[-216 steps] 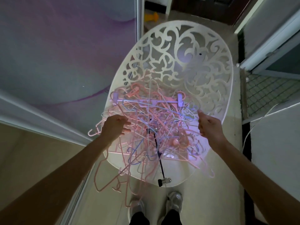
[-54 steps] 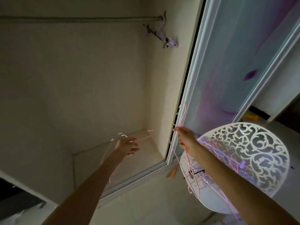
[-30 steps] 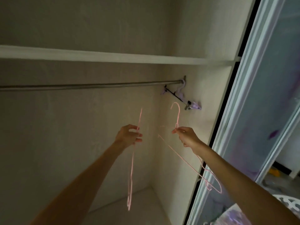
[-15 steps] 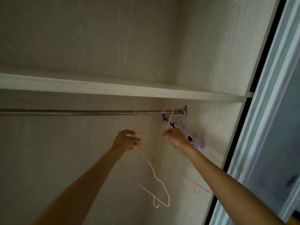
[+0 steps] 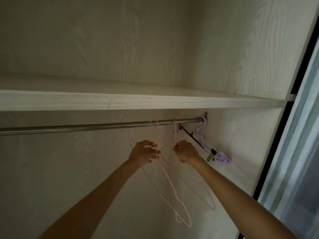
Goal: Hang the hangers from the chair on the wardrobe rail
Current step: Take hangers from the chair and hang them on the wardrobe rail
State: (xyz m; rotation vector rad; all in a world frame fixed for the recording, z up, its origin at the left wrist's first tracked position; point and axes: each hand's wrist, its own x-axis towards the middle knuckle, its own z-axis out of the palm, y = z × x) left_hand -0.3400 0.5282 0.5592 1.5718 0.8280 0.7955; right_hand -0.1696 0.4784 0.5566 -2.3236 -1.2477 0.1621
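Observation:
A metal wardrobe rail (image 5: pixel 86 127) runs across under a shelf. My left hand (image 5: pixel 144 153) pinches the neck of a thin pink wire hanger (image 5: pixel 170 186), whose hook loops over the rail. My right hand (image 5: pixel 186 151) pinches a second pink hanger (image 5: pixel 202 192) just below its hook, which also sits over the rail. Both hanger bodies dangle below my hands. A purple clip hanger (image 5: pixel 202 138) with a black bar hangs at the rail's right end. The chair is out of view.
A white shelf (image 5: pixel 138 100) lies right above the rail. The wardrobe's side wall (image 5: pixel 241 144) stands close on the right, with the sliding door frame (image 5: pixel 293 135) beyond it. The rail's left stretch carries nothing.
Both hands have risen toward the rail. The pink hooks, below or at the rail half a second ago, now sit over it. The view has tilted up.

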